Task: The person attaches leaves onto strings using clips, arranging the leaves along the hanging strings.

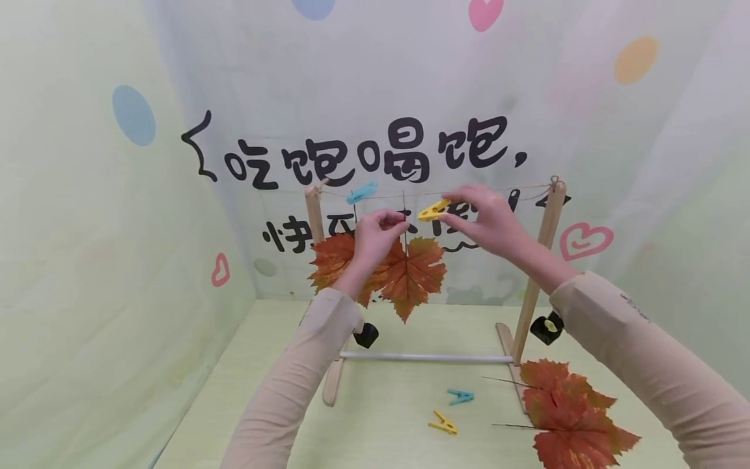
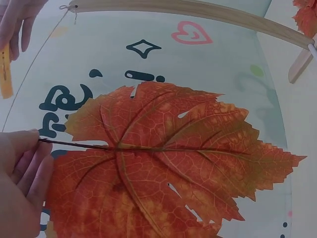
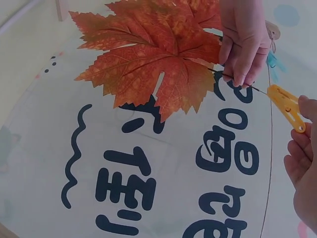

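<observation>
My left hand [image 1: 377,238] pinches the thin dark stem of an orange-red maple-like leaf [image 1: 410,277], which hangs below the fingers with its stem top near the string [image 1: 422,194]. Between thumb and fingers of my right hand [image 1: 489,218] is a yellow clothespin [image 1: 432,210], to the right of that stem and close to the string. In the right wrist view the yellow clothespin [image 3: 286,106] points toward the stem tip. A second leaf [image 1: 331,257] hangs at the left, partly hidden by my left hand, under a blue clothespin [image 1: 362,192] on the string.
The string runs between two wooden posts [image 1: 539,260], joined low down by a white rod [image 1: 428,357]. On the table lie a blue clothespin [image 1: 461,396], a yellow clothespin [image 1: 443,422] and overlapping leaves [image 1: 571,417] at the right. A printed cloth [image 1: 375,78] hangs behind.
</observation>
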`<state>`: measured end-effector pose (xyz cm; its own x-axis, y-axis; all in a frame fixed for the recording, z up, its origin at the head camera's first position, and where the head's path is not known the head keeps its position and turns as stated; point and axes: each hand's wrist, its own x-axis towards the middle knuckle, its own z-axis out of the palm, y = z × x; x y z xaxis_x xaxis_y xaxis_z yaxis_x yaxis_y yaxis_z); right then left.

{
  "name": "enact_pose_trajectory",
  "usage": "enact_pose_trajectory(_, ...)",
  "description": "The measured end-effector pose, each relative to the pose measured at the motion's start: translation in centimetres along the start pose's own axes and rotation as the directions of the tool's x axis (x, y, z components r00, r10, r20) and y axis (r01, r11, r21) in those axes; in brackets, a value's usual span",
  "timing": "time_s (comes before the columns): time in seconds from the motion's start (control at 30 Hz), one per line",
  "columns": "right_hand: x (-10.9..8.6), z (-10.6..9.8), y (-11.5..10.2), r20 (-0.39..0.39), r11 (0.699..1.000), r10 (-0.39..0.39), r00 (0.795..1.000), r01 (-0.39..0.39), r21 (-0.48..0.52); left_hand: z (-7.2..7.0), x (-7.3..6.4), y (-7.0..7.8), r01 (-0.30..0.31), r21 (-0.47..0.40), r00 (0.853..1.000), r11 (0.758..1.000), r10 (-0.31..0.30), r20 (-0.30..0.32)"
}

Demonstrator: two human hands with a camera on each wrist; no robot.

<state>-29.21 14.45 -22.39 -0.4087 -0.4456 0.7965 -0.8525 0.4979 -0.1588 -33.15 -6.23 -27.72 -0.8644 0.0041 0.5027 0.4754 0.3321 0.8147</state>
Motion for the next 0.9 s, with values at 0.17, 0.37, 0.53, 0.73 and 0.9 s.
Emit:
enact_pose_trajectory(0.17,0.7,0.0,-0.4,-0.053,0.999,0.020,0.998,-0.021,-0.032,0.0,0.0,0.0,0.003,-0.004,1.000,1.000,-0.003,-0.005)
enact_pose_trajectory(0.37,1.4,0.1,-0.5,-0.083,0.998,0.049,0.995,-0.052,-0.037,0.2,0.1,0.1,0.008,-0.008,1.000,1.000,-0.008,-0.016)
enact_pose_trajectory(0.53,2.1,0.7,-0.3,-0.114,0.998,0.046,0.992,-0.051,-0.044,0.1,0.1,0.1,0.006,-0.008,1.000,1.000,-0.007,-0.031)
enact_pose_trajectory(0.73,2.7,1.4,-0.3,-0.133,0.996,0.065,0.989,-0.073,-0.053,0.0,0.1,0.2,0.012,-0.012,0.999,1.000,-0.012,-0.031)
enact_pose_trajectory(0.9,3.1,1.6,-0.4,-0.149,0.992,0.092,0.984,-0.103,-0.067,0.0,0.0,0.2,0.003,-0.014,1.000,1.000,-0.003,-0.020)
